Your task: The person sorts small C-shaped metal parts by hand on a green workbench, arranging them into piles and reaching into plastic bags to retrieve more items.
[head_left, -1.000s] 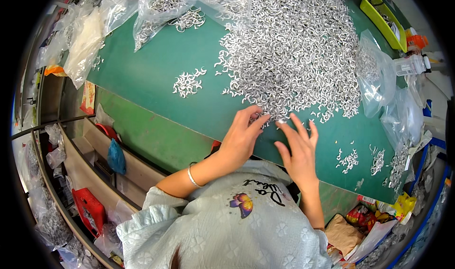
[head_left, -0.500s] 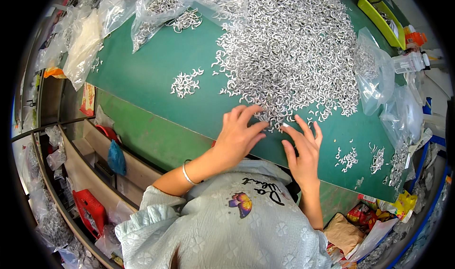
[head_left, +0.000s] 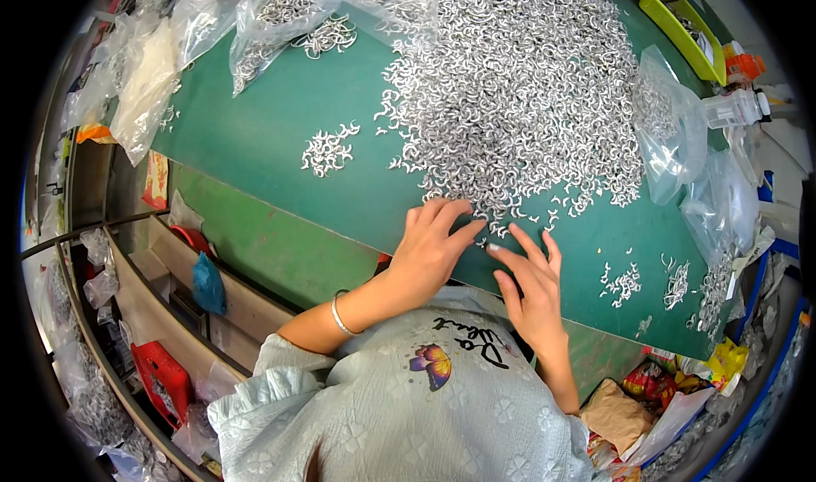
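Note:
A large pile of small silvery crescent-shaped metal pieces (head_left: 518, 91) covers much of the green tabletop (head_left: 246, 133). At its near edge, my left hand (head_left: 432, 248) rests with bent fingers apart, fingertips touching the pieces. Close on its right, my right hand (head_left: 533, 282) has its fingers spread, the index fingertip beside a few loose pieces (head_left: 499, 229). I see nothing gripped in either hand. A small separate heap of crescents (head_left: 327, 152) lies left of the pile, and another small heap (head_left: 622, 285) lies to the right of my right hand.
Clear plastic bags with metal pieces stand at the far left (head_left: 276, 19) and along the right side (head_left: 667, 125). A yellow-green basket (head_left: 684, 27) and a clear bottle (head_left: 735, 110) are at the right edge. Left of me is an open drawer (head_left: 242, 346) with a blue bag (head_left: 208, 284).
My right hand has moved slightly left and nearer to me, with a few pieces now apart from the pile's edge. My left hand has shifted slightly nearer.

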Tool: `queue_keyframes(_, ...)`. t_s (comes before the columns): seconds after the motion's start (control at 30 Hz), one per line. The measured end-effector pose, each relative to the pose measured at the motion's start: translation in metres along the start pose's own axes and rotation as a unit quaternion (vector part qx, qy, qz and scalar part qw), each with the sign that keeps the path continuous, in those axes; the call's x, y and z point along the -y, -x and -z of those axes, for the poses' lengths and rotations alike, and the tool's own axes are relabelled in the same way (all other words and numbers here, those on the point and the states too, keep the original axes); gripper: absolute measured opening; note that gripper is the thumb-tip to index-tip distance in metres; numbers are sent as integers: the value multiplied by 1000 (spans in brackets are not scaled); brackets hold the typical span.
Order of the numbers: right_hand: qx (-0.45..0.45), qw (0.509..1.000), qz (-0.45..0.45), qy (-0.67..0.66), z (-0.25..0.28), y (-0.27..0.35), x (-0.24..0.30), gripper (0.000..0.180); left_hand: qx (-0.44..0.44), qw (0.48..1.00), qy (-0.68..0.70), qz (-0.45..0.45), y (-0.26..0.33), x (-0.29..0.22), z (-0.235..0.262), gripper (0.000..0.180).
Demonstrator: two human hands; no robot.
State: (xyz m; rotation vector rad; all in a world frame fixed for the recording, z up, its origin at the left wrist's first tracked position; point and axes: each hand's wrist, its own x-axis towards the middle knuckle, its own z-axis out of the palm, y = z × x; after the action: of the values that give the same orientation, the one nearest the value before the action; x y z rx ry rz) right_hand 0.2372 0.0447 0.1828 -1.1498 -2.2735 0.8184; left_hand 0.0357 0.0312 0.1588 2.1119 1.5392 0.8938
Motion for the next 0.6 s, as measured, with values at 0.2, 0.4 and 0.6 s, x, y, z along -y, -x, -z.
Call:
queue_keyframes(0.2,-51,998,-28,12,-1,-3,0,30,-19,998,47,31,-2,1,1,31)
queue_keyframes(0.4,-32,999,-23,11,2,6,-3,31,-26,998,5,50,2,-2,2,30)
queue_keyframes(0.6,-25,999,-25,39,-2,-2,4,32,-14,1000,1,16,-2,-13,-6,35)
